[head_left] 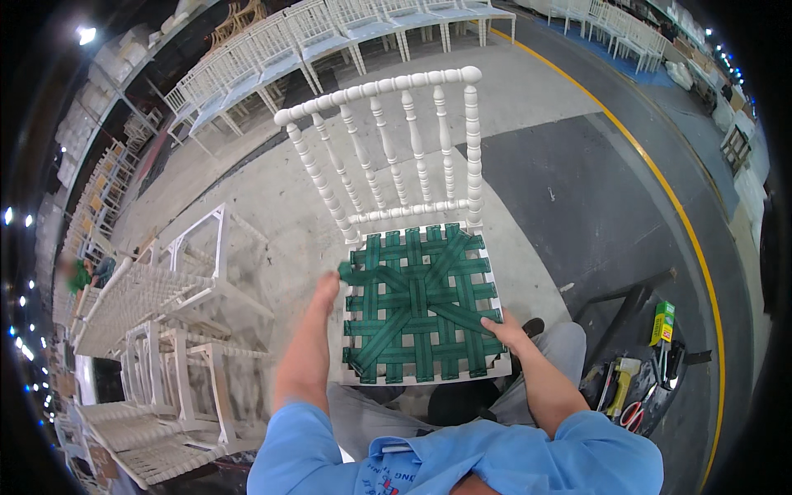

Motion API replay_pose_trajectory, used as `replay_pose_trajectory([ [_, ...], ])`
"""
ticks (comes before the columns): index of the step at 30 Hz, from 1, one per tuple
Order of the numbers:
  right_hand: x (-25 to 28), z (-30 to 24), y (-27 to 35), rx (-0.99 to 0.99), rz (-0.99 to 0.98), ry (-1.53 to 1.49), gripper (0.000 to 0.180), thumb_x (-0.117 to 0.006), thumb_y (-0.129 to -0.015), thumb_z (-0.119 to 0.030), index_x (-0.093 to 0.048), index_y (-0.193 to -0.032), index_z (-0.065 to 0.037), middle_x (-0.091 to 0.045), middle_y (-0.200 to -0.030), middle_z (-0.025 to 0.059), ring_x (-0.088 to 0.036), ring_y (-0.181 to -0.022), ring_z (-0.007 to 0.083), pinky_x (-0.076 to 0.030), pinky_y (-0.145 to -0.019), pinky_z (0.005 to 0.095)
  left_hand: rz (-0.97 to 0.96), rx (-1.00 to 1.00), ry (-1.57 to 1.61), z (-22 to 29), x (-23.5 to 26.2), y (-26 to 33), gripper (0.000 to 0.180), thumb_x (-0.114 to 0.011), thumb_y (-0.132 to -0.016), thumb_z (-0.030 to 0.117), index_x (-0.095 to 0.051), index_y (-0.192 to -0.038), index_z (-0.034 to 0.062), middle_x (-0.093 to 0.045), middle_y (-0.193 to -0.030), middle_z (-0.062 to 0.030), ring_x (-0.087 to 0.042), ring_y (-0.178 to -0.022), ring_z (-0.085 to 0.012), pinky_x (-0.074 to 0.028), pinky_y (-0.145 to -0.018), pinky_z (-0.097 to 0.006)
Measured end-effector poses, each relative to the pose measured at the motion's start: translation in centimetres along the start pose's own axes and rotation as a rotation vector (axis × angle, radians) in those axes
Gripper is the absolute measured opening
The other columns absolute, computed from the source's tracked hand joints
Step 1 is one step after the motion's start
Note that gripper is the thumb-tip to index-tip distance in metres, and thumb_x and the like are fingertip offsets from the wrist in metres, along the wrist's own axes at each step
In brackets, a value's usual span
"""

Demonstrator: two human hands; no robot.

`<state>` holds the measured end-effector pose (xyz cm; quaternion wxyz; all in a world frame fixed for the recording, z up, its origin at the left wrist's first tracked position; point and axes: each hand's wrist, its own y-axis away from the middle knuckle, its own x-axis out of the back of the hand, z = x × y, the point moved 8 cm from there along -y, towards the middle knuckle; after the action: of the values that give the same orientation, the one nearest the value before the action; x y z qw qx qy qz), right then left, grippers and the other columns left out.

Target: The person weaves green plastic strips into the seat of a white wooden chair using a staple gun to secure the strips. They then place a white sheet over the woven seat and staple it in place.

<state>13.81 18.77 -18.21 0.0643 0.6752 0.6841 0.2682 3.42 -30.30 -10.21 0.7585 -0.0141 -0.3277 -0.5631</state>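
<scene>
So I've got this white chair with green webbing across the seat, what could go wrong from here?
The diagonal green strap under the right hand might slacken if that hand lifts. Layered straps at the centre could form a lump. The red-handled scissors lie among other tools, so a hasty reach might cause a cut.

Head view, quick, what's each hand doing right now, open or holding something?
Left hand: at the green strap end; open or closed can't be told.
Right hand: closed on the green webbed seat at its right edge, thumb on top.

The webbing [419, 307] looks matt cloth, the chair [410, 211] smooth.
</scene>
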Motion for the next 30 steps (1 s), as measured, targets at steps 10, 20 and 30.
replay_pose_trajectory([
  [10, 2.9, -0.7, 2.3, -0.007, -0.044, 0.319, 0.076, -0.083, -0.087, -0.02, -0.044, -0.15, -0.005, -0.067, -0.133, 0.0194, -0.063, -0.123, 0.0327, -0.049, -0.105, 0.0415, 0.108, -0.123, 0.245, -5.4, -3.5, 8.2, 0.041, -0.042, -0.11, 0.029, -0.062, -0.128, -0.0025, -0.067, -0.125, -0.0184, -0.062, -0.113, -0.0286, -0.048, -0.098, -0.041],
  [20, 0.7, -0.9, 10.5, 0.007, -0.201, 0.464, 0.03, -0.083, -0.083, -0.019, -0.068, -0.101, -0.001, -0.072, -0.099, 0.0201, -0.069, -0.094, 0.0379, -0.054, -0.086, 0.0468, 0.139, -0.175, 0.796, -0.9, -1.4, 9.5, 0.048, -0.048, -0.107, 0.03, -0.056, -0.136, -0.0068, -0.063, -0.137, -0.0148, -0.056, -0.124, -0.0222, -0.041, -0.108, -0.035],
  [30, -11.7, -24.9, 12.3, 0.838, -0.299, 0.159, 0.028, -0.069, -0.094, -0.016, -0.069, -0.12, -0.006, -0.068, -0.104, 0.016, -0.066, -0.09, 0.0273, -0.054, -0.084, 0.0367, -0.312, -0.307, 0.816, 1.2, -6.9, 13.5, 0.031, -0.049, -0.104, 0.023, -0.063, -0.122, 0.0006, -0.068, -0.121, -0.0072, -0.056, -0.113, -0.0158, -0.038, -0.105, -0.03],
])
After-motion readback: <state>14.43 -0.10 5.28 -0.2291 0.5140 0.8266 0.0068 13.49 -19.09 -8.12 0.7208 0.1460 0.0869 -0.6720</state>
